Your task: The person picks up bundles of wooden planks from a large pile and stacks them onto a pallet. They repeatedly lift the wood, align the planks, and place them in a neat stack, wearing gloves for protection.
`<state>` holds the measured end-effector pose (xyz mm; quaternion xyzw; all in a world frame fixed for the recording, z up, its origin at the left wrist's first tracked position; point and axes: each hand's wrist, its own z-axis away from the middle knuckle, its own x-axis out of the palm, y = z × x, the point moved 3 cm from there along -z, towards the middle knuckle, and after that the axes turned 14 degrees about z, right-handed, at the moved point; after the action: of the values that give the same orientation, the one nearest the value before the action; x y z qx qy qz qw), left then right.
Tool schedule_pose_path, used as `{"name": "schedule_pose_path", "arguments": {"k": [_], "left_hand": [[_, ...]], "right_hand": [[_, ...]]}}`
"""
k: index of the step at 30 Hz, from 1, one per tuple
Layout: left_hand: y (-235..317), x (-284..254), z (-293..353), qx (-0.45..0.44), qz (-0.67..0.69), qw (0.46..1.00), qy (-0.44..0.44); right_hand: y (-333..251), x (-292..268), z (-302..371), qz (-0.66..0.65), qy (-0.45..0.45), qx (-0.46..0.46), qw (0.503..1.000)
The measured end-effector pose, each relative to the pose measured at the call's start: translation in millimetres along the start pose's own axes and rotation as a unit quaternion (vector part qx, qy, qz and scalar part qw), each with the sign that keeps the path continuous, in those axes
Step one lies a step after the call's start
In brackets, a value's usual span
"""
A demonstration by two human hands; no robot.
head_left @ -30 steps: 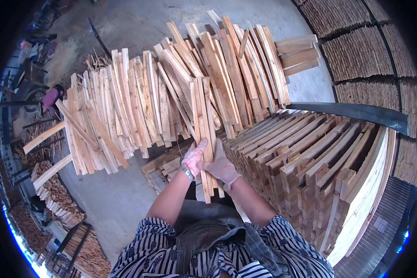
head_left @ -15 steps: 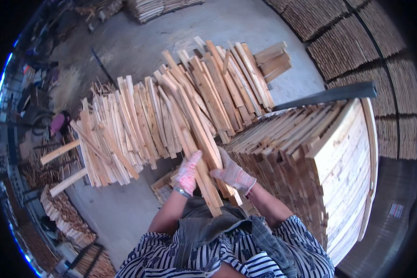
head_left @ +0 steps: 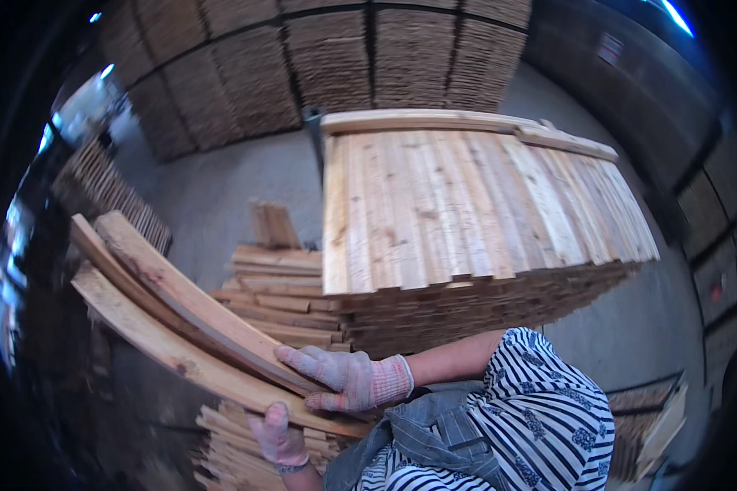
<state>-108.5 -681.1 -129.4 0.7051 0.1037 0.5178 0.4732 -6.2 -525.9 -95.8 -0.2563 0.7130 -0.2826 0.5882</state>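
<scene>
Right hand grips long boards, left of the stack; left hand is at the near board, grip can't be told. Stack top looks covered; held boards and loose planks remain off it.

The right forearm is stretched leftward across the body, with the gloved right hand's fingers pointed left; the gloved left hand is held lower, digits upward.

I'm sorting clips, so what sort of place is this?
Likely a lumber warehouse or woodworking shop: tall brown blocks of stacked wood, a broad pile of pale wooden planks, and long tan wooden boards in hand.
</scene>
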Motion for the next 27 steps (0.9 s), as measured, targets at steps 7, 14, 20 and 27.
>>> {"name": "schedule_pose_path", "arguments": {"k": [7, 14, 20, 27], "left_hand": [[33.8, 151.4, -21.4, 0.042, 0.011, 0.981, -0.189], [37.8, 325.4, -30.7, 0.076, 0.050, 0.960, -0.266], [7.9, 398.4, -43.7, 0.027, 0.033, 0.910, -0.411], [-25.3, 442.4, -60.6, 0.145, 0.013, 0.900, -0.411]], "right_hand": [[-34.6, -128.8, 51.9, 0.028, 0.201, -0.111, 0.973], [-39.7, -265.6, 102.9, 0.188, 0.371, -0.249, 0.874], [13.3, -307.0, 133.1, 0.281, 0.441, -0.158, 0.838], [49.1, -332.4, 122.0, 0.138, 0.443, -0.161, 0.871]]}}
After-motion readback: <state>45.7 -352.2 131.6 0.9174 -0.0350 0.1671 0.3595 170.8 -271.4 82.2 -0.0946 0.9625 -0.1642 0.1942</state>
